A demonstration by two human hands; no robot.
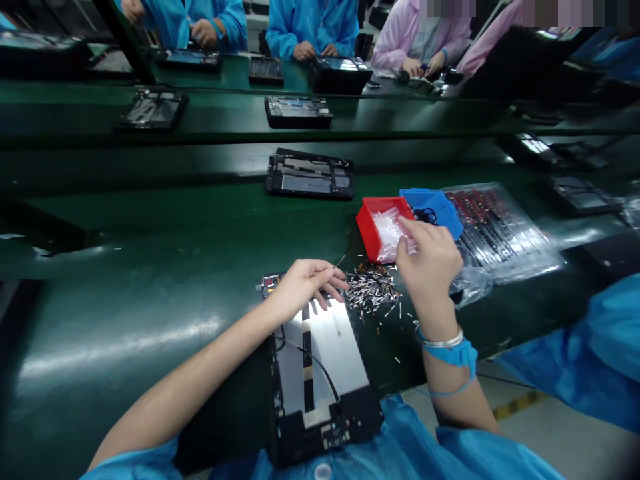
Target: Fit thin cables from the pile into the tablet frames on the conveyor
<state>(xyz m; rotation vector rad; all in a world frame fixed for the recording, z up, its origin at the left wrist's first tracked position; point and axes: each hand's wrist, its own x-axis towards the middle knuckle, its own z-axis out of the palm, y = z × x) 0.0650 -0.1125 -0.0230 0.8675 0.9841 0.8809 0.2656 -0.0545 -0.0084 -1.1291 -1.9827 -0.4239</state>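
A tablet with its back off lies before me, silver battery, black cables and boards exposed. Over its upper end is my left hand, thumb and forefinger closed on a thin, pointed sliver; the other fingers are loosely spread. My right hand reaches to the red bin, its thumb and forefinger bent together at the clear plastic pieces inside. What those fingertips hold, if anything, I cannot make out. Beside the tablet is a pile of small metallic strips.
A blue bin with black cables adjoins the red one. Right of it lies a clear tray of circuit strips. Another opened tablet lies ahead, with more on the raised belt. Co-workers sit across; a blue sleeve is close at right.
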